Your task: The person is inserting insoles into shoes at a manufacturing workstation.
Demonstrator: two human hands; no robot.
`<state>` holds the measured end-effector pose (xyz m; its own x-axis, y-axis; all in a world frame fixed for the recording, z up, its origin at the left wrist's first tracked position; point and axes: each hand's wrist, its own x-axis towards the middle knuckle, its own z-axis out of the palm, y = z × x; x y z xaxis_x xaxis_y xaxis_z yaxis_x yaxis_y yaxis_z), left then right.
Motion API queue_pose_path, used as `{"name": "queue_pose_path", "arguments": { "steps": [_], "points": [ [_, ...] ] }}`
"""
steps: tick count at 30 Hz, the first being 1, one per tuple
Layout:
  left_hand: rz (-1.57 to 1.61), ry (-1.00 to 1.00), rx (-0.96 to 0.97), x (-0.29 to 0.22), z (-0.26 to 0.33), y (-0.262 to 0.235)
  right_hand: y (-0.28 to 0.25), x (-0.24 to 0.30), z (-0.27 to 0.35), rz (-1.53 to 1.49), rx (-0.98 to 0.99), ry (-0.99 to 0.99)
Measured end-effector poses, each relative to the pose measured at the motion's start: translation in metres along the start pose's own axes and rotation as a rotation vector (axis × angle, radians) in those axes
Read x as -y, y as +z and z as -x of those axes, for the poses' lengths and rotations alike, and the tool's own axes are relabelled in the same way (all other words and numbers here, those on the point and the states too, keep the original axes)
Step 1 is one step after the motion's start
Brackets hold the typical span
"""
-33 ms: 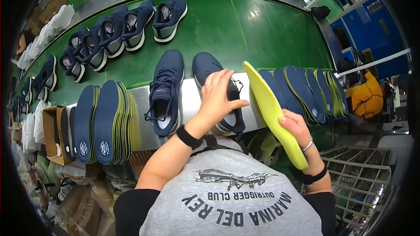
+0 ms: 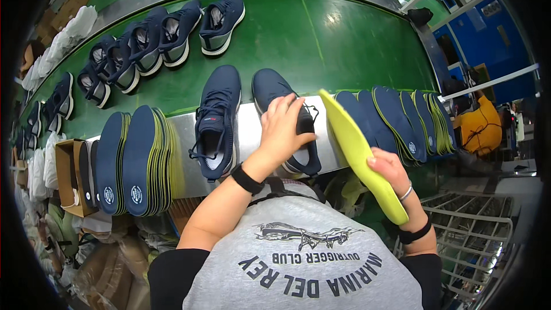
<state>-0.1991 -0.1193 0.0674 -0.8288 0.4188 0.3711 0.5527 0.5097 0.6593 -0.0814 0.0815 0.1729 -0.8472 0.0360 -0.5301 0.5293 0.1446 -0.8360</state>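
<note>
1. Navy-blue knit fabric covered the low lace-up sneaker point(image 2: 285, 119) that the left hand point(image 2: 285, 129) pressed at the collar; it lay on the steel desk edge point(image 2: 250, 132), toe pointing away toward the green conveyor belt point(image 2: 333, 46).
2. Left-hand fingers point(image 2: 293, 103) curled over the shoe's opening and tongue, grasping it and holding it steady.
3. Yellow-green on its underside, the long foam insole point(image 2: 359, 152) sat in the right hand point(image 2: 392, 172), whose fingers were clenched round its heel half, while its toe end pointed up beside the held shoe, just right of it.
4. Judged from its thin, slightly bowed shape, that insole would probably be light, soft and bendy; a grip near the heel leaves the toe free, though it may flop or buckle if pushed hard.
5. Its partner, a second navy sneaker point(image 2: 217, 121), lay just left of the held one, laces loose, touched by neither hand.
6. Two supplies of insoles stood on edge: a navy-topped stack point(image 2: 129, 161) on the left beside a brown cardboard box point(image 2: 69, 175), and a fanned row point(image 2: 402, 120) on the right.
7. Further pairs of dark sneakers point(image 2: 163, 34) rode the belt well beyond the hands.
8. Both wrists wore black bands, and a white wire basket point(image 2: 476, 235) stood low on the right.
</note>
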Motion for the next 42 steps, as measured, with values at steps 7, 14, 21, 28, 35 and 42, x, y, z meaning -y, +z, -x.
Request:
{"name": "queue_pose_path", "arguments": {
  "steps": [7,14,21,28,35,42],
  "points": [
    [0.108,-0.150,0.099,0.015,-0.006,0.019,0.017,-0.016,-0.014,0.335,0.155,0.243],
    [0.143,-0.166,0.033,0.009,-0.003,0.035,0.076,-0.045,-0.093,1.374,-0.141,-0.271],
    [0.131,-0.256,0.022,0.013,0.000,0.039,0.064,-0.028,-0.065,1.488,-0.070,-0.167],
    [0.159,-0.254,0.036,0.012,-0.005,0.040,0.044,-0.016,-0.038,1.474,0.005,-0.208],
    [0.212,-0.240,0.006,0.011,-0.013,0.037,0.073,-0.042,-0.111,1.596,-0.084,-0.412],
    [0.171,-0.249,0.017,0.010,-0.001,0.043,0.077,-0.057,-0.127,1.523,0.041,-0.241]
  ]
}}
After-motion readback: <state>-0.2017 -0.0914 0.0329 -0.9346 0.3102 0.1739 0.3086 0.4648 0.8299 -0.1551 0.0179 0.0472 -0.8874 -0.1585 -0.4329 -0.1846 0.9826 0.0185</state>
